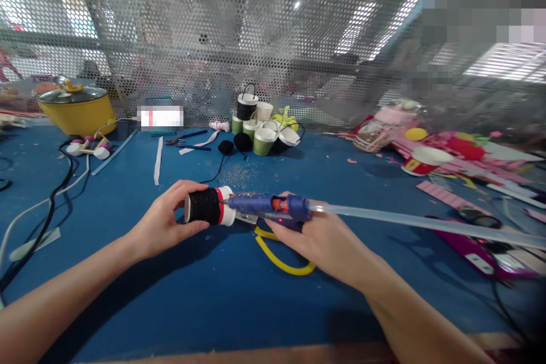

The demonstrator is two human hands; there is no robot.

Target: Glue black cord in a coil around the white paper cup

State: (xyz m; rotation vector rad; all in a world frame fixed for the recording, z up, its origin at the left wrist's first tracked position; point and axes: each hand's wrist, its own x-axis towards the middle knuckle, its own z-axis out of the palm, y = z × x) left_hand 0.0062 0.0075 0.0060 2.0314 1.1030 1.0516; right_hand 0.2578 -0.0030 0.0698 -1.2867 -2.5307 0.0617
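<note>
My left hand (168,219) grips a small paper cup (205,206) that lies on its side in the air, wrapped in black yarn, with a red band and a white rim to the right. My right hand (319,239) is closed around a blue hot glue gun (268,205). The gun's nozzle meets the cup at the red band, and a long clear glue stick (405,219) sticks out of its back. Below the gun, a yellow curved strip (284,261) lies on the blue table (191,307). Two black yarn balls (243,142) sit beyond, a strand trailing toward the cup.
Several wrapped cups with handles (265,139) stand at the back. On the left are a yellow pot (77,114), cables (53,210) and pliers (187,139). Pink scraps, a red-and-white cup (422,162) and a purple power strip (482,250) crowd the right. A perforated metal screen (256,28) rises behind.
</note>
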